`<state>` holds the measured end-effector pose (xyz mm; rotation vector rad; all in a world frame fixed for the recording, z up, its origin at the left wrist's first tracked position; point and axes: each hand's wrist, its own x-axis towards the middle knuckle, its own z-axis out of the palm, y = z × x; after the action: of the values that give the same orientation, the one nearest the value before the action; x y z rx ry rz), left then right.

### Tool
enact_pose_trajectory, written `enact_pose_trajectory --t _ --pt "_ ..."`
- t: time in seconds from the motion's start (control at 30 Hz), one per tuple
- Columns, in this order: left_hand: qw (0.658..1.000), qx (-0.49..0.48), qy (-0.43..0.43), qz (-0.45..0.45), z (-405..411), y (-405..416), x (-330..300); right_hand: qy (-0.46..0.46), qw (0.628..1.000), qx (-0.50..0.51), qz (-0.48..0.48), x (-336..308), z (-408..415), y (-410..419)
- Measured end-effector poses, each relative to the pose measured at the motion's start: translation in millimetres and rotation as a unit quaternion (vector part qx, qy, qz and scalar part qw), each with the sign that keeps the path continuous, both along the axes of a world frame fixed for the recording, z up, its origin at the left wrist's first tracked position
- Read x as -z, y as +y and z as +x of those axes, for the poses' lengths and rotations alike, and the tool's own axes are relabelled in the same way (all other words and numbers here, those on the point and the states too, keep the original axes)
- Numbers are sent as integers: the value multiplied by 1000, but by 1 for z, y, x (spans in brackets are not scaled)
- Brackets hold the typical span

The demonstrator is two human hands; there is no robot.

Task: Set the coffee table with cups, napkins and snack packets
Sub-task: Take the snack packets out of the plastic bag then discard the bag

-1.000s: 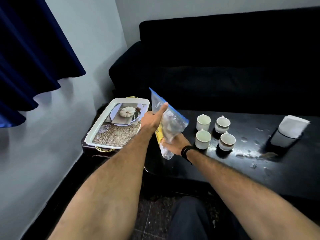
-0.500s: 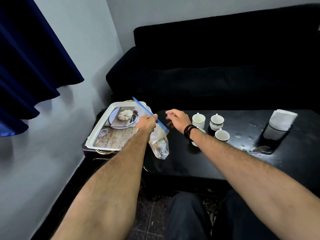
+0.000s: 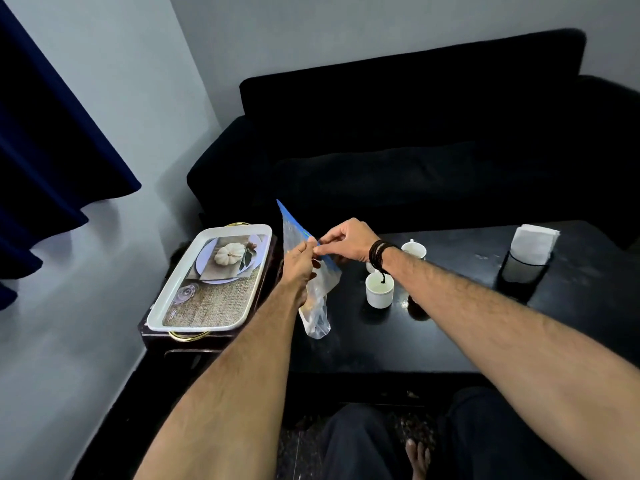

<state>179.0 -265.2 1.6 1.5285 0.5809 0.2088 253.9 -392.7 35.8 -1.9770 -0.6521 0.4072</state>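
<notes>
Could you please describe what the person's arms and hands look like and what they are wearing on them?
Both forearms are bare and hairy, with no sleeves in view. The left hand wears nothing that shows: no ring, watch or glove. The right hand is also ungloved; its wrist carries a black corded bracelet of several strands, with a short knotted end dangling from it.

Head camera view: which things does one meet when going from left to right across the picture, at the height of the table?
Curtain → tray → plastic bag, pinched at its top by the left hand and the right hand → near cup → napkins.
</notes>
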Motion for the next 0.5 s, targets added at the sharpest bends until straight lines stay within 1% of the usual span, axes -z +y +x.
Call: enact_pose_trajectory --t 0.1,0.17,0.27,0.37,0.43,0.5 --pt "1000 9 15 -5 5 2 3 13 1000 12 -7 2 7 0" --pt "1000 12 13 5 5 2 4 23 999 40 -10 4 9 1" --pt "998 7 -3 64 9 -2 2 -12 995 86 -39 9 9 5" --pt "992 7 31 122 12 -5 -4 -37 993 97 -56 9 5 7" --pt "986 41 63 151 12 -2 -8 -30 994 89 -59 9 3 5" --pt "971 76 71 214 11 1 -8 -39 993 89 -70 10 0 4"
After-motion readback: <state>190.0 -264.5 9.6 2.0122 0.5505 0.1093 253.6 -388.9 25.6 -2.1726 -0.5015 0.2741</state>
